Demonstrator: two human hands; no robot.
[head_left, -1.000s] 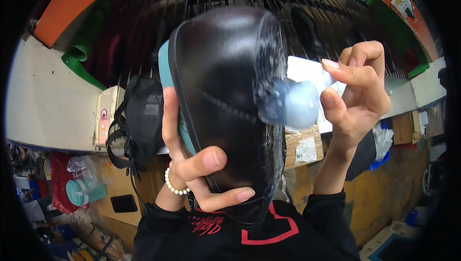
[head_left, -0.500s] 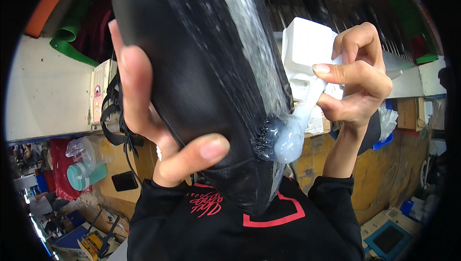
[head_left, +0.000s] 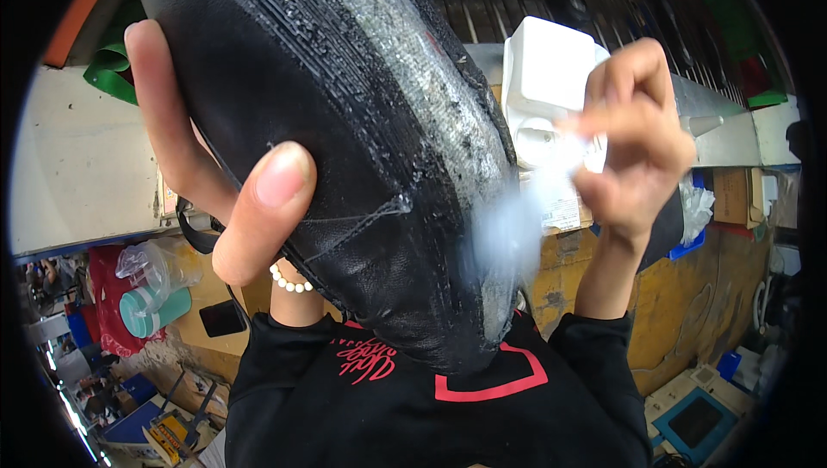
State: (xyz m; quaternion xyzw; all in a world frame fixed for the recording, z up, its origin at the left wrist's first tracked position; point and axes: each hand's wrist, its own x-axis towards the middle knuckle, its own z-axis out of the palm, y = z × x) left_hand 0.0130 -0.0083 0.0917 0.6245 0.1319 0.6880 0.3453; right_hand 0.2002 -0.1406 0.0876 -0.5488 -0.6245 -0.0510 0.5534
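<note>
A black leather shoe upper, its underside edge roughened into ridges and coated with whitish glue, fills the middle of the view at a tilt. Wrapped around its left side, my left hand grips it, thumb pressed on the leather. On the other side my right hand pinches the pale handle of a brush. The brush head is smeared by motion and lies against the glued edge near the upper's lower end. Just beyond it stands a white plastic container, partly behind my right fingers.
A rack of metal bars runs across the far side. Below left are a teal container and a dark phone. A white nozzle lies on the ledge at right, and a blue-framed device sits lower right.
The shoe upper has tilted and come closer, showing more of its glued underside. My left hand has shifted left with it. The brush has moved slightly and is now blurred.
</note>
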